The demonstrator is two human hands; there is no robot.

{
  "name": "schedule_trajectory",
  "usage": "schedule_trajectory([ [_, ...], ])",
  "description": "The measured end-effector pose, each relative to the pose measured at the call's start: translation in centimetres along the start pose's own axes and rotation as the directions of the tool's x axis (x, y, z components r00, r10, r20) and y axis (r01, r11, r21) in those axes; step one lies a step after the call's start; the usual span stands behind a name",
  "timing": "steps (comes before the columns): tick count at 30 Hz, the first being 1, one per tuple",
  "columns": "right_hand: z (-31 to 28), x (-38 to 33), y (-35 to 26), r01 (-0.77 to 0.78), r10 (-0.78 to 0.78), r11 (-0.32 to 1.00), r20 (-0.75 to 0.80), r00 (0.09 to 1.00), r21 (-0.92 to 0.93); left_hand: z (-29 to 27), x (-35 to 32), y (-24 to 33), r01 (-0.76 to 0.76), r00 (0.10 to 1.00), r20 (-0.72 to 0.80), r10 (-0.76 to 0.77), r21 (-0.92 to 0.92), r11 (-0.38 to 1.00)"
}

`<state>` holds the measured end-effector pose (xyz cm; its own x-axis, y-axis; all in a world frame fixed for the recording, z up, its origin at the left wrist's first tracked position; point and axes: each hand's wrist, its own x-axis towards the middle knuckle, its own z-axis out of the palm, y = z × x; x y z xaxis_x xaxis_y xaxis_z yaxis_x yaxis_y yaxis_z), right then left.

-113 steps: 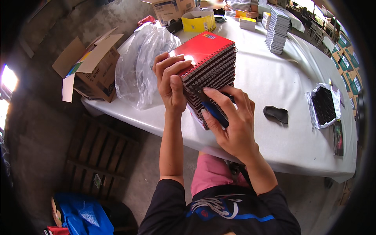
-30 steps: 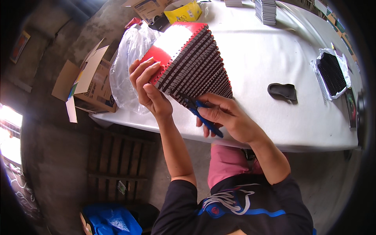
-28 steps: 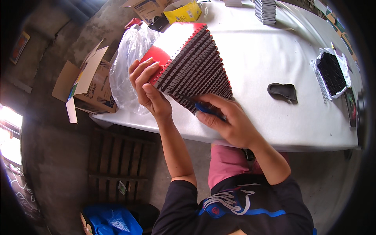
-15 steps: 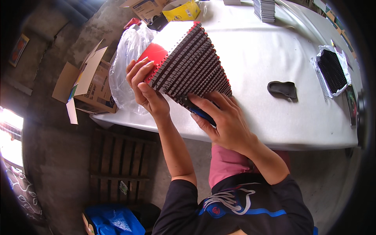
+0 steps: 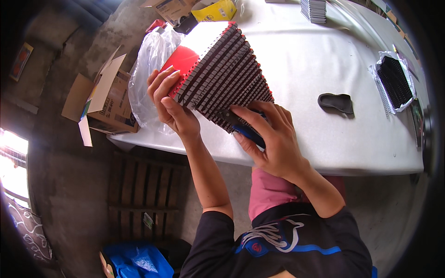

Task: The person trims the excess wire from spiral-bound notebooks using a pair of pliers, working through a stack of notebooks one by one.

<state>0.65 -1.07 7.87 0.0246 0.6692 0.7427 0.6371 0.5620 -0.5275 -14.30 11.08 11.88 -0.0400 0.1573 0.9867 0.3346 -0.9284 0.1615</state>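
Observation:
A stack of wire-bound notebooks (image 5: 227, 69) with red covers is tilted above the near edge of the table, its rows of dark binding facing me. My left hand (image 5: 174, 109) grips the stack at its left corner, fingers behind the red cover and thumb on the near side. In my right hand (image 5: 278, 141) is a pair of pliers (image 5: 251, 135) with blue handles, the fingers wrapped round them. Their dark jaws meet the bindings near the stack's lower corner; the exact tip is hard to make out.
The white-covered table (image 5: 296, 139) bears a dark grey, sole-shaped piece (image 5: 336, 104), black binding coils (image 5: 394, 79) in white wrapping and another stack (image 5: 313, 11). At left are a clear plastic bag (image 5: 153, 65) and an open carton (image 5: 111, 104). A slatted wooden pallet (image 5: 143, 211) lies below.
My right hand and the pliers have shifted slightly right, and the dark jaws show more against the bindings. The notebook stack has moved slightly up and left with my left hand.

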Motion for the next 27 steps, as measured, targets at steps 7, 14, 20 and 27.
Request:
schedule_trajectory([
  [7,1.0,-0.4,0.0,0.030,-0.024,0.997,0.085,0.996,-0.072,0.1,-0.1,-0.1,0.000,1.000,-0.004,0.000,-0.007,1.000],
  [14,1.4,-0.6,0.1,-0.300,0.184,0.807,0.265,0.946,0.510,0.2,-0.2,0.0,0.000,1.000,0.007,0.001,-0.001,1.000],
  [20,1.3,-1.6,0.0,-0.129,0.119,0.983,0.078,0.990,0.128,-0.1,-0.1,-0.2,0.030,1.000,0.002,-0.030,-0.018,0.999],
  [27,2.0,-1.6,0.2,0.029,-0.028,0.995,0.014,1.000,-0.098,0.1,0.0,0.0,0.015,1.000,0.007,-0.015,-0.033,0.999],
])
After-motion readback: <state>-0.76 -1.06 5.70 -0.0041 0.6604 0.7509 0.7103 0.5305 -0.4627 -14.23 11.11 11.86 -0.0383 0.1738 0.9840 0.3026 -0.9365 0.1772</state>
